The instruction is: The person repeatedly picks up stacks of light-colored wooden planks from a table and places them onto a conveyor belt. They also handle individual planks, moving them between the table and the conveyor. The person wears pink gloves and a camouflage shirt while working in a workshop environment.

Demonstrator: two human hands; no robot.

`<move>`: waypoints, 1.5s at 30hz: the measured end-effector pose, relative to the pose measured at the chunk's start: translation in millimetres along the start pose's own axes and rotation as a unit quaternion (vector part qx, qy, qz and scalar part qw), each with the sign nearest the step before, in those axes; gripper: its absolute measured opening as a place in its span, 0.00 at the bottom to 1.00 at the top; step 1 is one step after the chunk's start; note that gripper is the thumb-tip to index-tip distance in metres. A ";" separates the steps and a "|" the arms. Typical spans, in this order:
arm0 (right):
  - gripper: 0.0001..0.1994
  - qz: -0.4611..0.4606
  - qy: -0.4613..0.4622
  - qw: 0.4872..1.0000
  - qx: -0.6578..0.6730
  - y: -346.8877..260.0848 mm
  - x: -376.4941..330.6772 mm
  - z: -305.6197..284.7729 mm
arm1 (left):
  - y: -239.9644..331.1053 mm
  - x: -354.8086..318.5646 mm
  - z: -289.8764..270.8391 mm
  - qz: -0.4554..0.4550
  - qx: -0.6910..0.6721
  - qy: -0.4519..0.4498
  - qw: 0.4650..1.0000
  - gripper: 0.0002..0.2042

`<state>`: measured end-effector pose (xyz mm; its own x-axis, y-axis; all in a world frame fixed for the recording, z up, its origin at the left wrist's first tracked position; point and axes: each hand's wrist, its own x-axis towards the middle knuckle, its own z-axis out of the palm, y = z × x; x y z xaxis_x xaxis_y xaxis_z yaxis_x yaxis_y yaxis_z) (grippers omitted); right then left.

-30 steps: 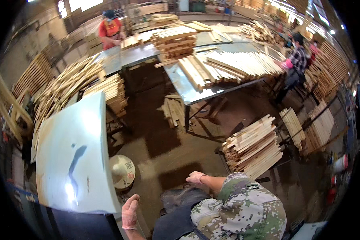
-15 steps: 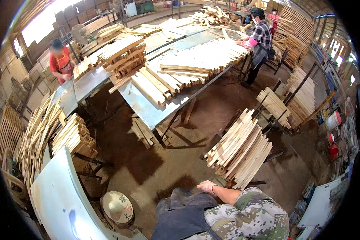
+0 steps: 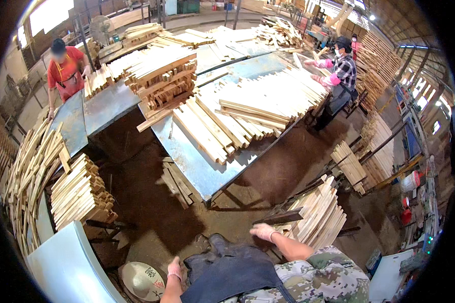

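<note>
Head view: right hand hangs flat, fingers loosely spread and gripping nothing, with the stack of wooden slats just beside it at three o'clock. Left hand rests loosely curled, gripping nothing; straw hat lies at its eight o'clock.

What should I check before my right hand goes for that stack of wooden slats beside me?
1. Right hand empty: ok, nothing held.
2. Left hand empty: ok, it hangs low near the straw hat.
3. Stack of slats within reach: ok, just past the right hand.
4. Stack stable: cannot tell, the slats fan out unevenly.
5. Dark bar across the stack's near edge: not ok, it lies in the hand's way.
6. Co-workers away: ok, both stand at the far tables.
</note>
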<state>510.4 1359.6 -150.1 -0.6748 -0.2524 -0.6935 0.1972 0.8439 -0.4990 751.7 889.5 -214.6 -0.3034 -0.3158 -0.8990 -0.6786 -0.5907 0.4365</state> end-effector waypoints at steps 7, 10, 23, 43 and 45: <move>0.42 0.007 0.102 0.994 0.041 -115.6 57.2 -142.1 | 167.7 31.6 80.0 0.049 0.054 -0.062 0.995 0.15; 0.49 0.028 0.165 0.985 0.049 -143.1 88.1 -216.3 | 194.4 25.3 106.4 0.054 0.066 -0.053 0.995 0.13; 0.62 -0.008 0.315 0.898 -0.305 -164.8 303.8 -506.8 | 172.6 -61.8 211.8 -0.040 0.270 0.053 0.961 0.13; 0.23 -0.089 0.286 0.914 -0.275 -152.9 381.8 -602.5 | 257.2 -30.8 313.0 0.178 0.519 -0.042 0.835 0.18; 0.19 -0.049 0.234 0.947 -0.216 -164.2 379.0 -593.4 | 238.8 -7.3 276.1 0.167 0.465 -0.100 0.864 0.19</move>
<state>-199.8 1406.3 -22.6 -0.9356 -0.1879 -0.2988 -0.1241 0.9676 -0.2200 407.2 955.7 -113.5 -0.6323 -0.1648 -0.7570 -0.7469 0.3892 0.5391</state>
